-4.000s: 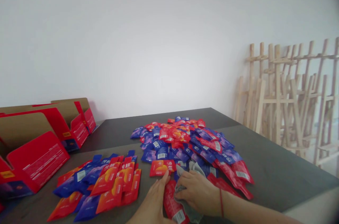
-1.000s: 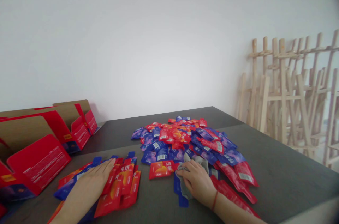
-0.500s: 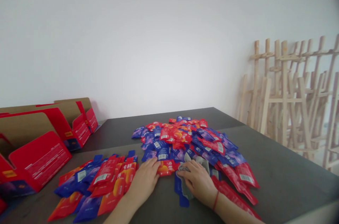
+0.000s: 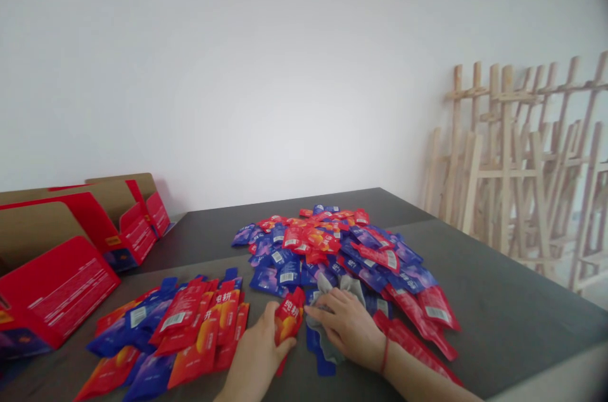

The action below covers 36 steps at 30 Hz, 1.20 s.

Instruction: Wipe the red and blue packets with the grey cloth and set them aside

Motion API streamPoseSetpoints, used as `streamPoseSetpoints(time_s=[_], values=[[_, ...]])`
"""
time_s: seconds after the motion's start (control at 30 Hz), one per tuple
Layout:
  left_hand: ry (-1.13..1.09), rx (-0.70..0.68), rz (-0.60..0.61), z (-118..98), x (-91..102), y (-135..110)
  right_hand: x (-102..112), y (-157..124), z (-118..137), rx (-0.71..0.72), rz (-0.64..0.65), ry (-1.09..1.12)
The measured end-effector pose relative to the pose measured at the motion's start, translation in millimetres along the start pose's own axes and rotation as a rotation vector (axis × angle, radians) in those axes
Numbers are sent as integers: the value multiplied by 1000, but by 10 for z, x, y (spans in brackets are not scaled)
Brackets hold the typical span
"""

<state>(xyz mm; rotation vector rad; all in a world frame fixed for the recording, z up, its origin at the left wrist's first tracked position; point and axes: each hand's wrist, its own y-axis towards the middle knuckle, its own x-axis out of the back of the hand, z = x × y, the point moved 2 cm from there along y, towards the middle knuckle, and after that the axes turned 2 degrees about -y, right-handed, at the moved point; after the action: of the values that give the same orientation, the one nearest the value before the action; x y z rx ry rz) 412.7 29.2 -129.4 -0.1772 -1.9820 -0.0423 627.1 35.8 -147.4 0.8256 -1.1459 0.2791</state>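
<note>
Pouch (image 4: 287, 321) before the larger pile (image 4: 327, 244) on the worktop (image 4: 494, 288): we see the left hand (image 4: 259, 346) pinch its near end—probably to leave its printed face exposed. The right hand (image 4: 351, 327) clutches a grey cloth (image 4: 353, 287) alongside.

The room looks like an art studio or art classroom: wooden easels (image 4: 506, 130) stand crowded together beside a plain white wall (image 4: 285, 73). Open red boxes (image 4: 61, 291) and heaped red and blue pouches (image 4: 323, 240) give the dark tabletop (image 4: 498, 291) the look of a packing station.
</note>
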Motion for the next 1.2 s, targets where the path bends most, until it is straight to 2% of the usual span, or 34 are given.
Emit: streamPoseSetpoints(time_s=[0.07, 0.17, 0.3, 0.43, 0.7, 0.93, 1.2], values=[[-94, -21, 2, 12, -44, -53, 8, 15, 39, 48, 83, -45], [-161, -100, -8, 36, -106, -120, 21, 57, 94, 45, 185, -128], [-131, -117, -19, 68, -150, -160, 32, 124, 168, 23, 259, -188], [-42, -114, -33, 70, -115, -172, 48, 173, 195, -5, 290, -176], [142, -66, -3, 59, -91, -324, 147, 172, 100, -49, 291, -169], [222, -30, 118, -105, -185, -425, 225, 185, 261, 205, 316, -267], [308, -41, 86, -93, -265, -449, 95, 200, 293, 182, 266, -376]])
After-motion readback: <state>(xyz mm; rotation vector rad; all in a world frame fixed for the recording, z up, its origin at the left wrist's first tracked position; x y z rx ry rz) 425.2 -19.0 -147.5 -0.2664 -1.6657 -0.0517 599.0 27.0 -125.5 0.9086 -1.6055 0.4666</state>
